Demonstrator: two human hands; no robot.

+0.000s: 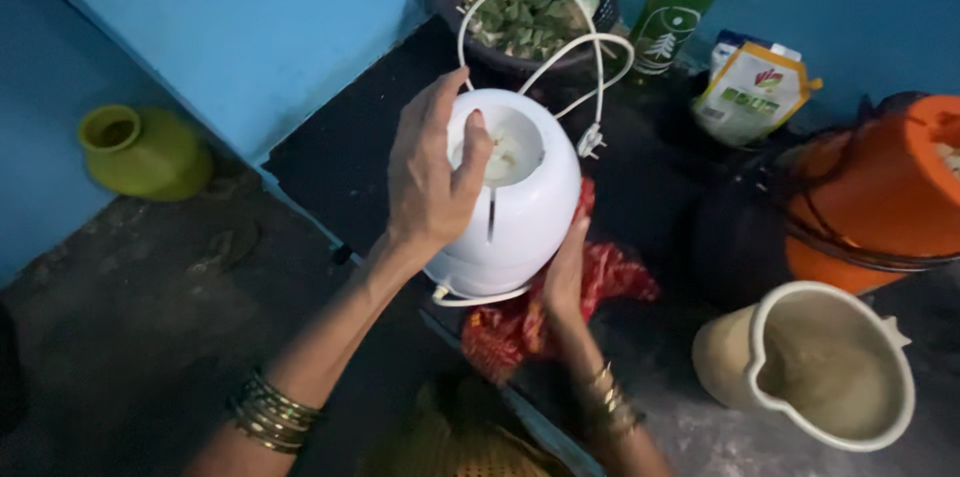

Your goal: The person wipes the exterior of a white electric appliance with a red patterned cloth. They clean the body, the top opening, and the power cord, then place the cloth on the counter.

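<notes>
1. Head view looks down on a white rounded appliance base (515, 202) held tilted above a dark worktop (350, 152) that runs along a blue wall.
2. The left hand (432, 172) is closed over the upper left side of the appliance base, fingers curled on its top rim and the thumb reaching into the round recess there.
3. The right hand (566, 272) presses against the lower right side of the appliance base, fingers flat on its shell, and a red cloth (520, 322) is bunched between that hand and the worktop.
4. A white cord (540, 32) loops up behind the appliance base, and its plug (590, 142) hangs just beside the upper right edge.
5. Behind the appliance base, near the wall, stands a dark bowl of green leaves (520, 17), with a green bottle (680, 2) to the right of it.
6. Further right of the appliance base lie a white and yellow pouch (752, 87) and an orange bucket (885, 187).
7. Below and to the right of the appliance base stands a beige jug (815, 362).
8. Well apart to the left of the appliance base, a green pot (145, 152) sits on the floor by the wall.
9. Both wrists carry bangles.
</notes>
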